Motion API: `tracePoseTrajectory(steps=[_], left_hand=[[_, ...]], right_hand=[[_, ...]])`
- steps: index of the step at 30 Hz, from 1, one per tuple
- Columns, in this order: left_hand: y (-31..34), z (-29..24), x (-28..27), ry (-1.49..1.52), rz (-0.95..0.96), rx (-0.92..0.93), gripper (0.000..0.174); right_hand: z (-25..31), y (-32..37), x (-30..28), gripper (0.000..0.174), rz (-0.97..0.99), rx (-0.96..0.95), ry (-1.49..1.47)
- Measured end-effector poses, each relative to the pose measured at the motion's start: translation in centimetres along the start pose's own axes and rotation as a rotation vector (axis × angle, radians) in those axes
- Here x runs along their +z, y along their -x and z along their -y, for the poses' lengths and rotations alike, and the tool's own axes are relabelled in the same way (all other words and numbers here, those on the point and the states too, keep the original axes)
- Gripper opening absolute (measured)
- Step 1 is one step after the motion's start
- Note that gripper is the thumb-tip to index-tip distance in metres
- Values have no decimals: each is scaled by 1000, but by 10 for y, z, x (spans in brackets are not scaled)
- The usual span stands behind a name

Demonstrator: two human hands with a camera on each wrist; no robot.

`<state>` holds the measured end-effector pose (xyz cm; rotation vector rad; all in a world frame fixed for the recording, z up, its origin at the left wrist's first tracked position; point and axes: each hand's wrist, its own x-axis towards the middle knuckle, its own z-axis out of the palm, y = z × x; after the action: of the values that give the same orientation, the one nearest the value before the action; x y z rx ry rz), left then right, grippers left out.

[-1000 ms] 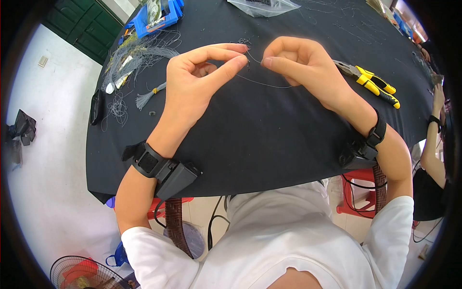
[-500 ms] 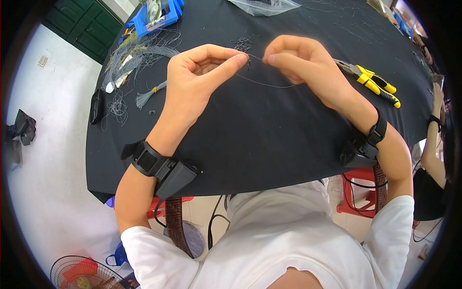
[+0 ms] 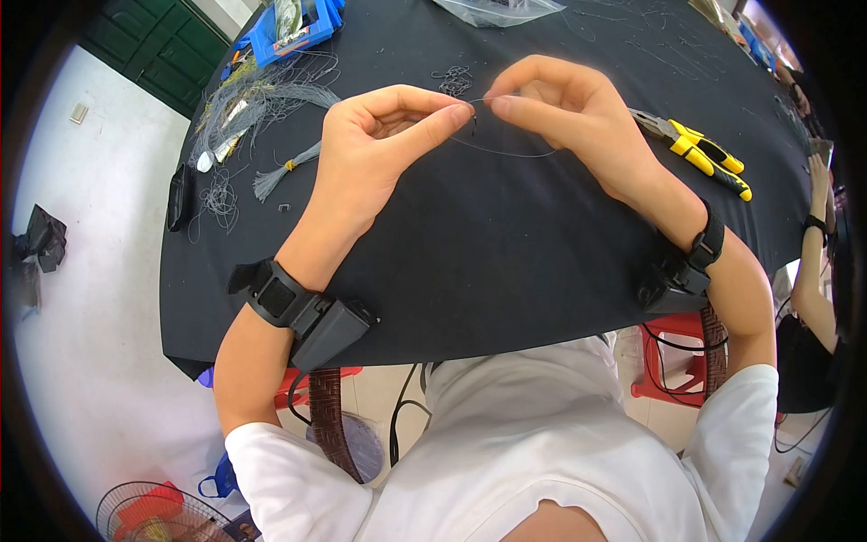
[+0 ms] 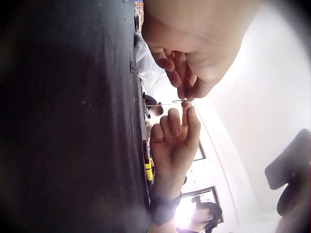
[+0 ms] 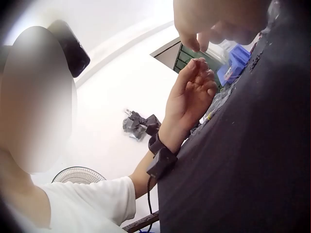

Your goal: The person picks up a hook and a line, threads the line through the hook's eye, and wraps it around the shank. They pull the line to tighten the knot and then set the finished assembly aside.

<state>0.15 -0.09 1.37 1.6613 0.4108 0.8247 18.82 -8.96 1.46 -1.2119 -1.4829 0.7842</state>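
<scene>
In the head view, my left hand (image 3: 366, 149) pinches a tiny dark fish hook between thumb and forefinger. The hook (image 4: 179, 101) shows as a thin curved wire at the fingertips in the left wrist view. My right hand (image 3: 587, 122) is just to the right, thumb and forefinger pinching thin grey fishing line close to the left fingertips. A slack loop of the line (image 3: 508, 154) hangs between the two hands. Beyond the fingers, a small pile of dark hook-like pieces (image 3: 454, 81) lies on the black cloth.
Yellow-and-black pliers (image 3: 704, 155) lie right of my right hand. A tied bundle of grey line (image 3: 275, 181) and tangled line (image 3: 271, 108) lie to the left, near a blue bin (image 3: 298, 36). At the far edge is a clear plastic bag (image 3: 497, 11). Another person's arm (image 3: 817, 194) is at right.
My right hand has moved slightly up and left, bringing its fingertips close to the left ones. The left hand has shifted a little to the right, still pinching the hook.
</scene>
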Motion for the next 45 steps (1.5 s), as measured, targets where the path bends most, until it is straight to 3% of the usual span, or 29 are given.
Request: tracePoseTrajectory(steps=[5, 20, 32, 45], left_hand=[[0, 0, 1, 16, 4, 10, 14], [0, -1, -3, 1, -7, 4, 16], [1, 0, -3, 7, -32, -16, 16], [0, 0, 2, 68, -10, 32, 14]], right_hand=[[1, 1, 2, 18, -76, -27, -5], [0, 1, 4, 16, -37, 76, -54], [-3, 2, 6, 15, 31, 51, -51], [0, 1, 7, 18, 27, 227, -76]])
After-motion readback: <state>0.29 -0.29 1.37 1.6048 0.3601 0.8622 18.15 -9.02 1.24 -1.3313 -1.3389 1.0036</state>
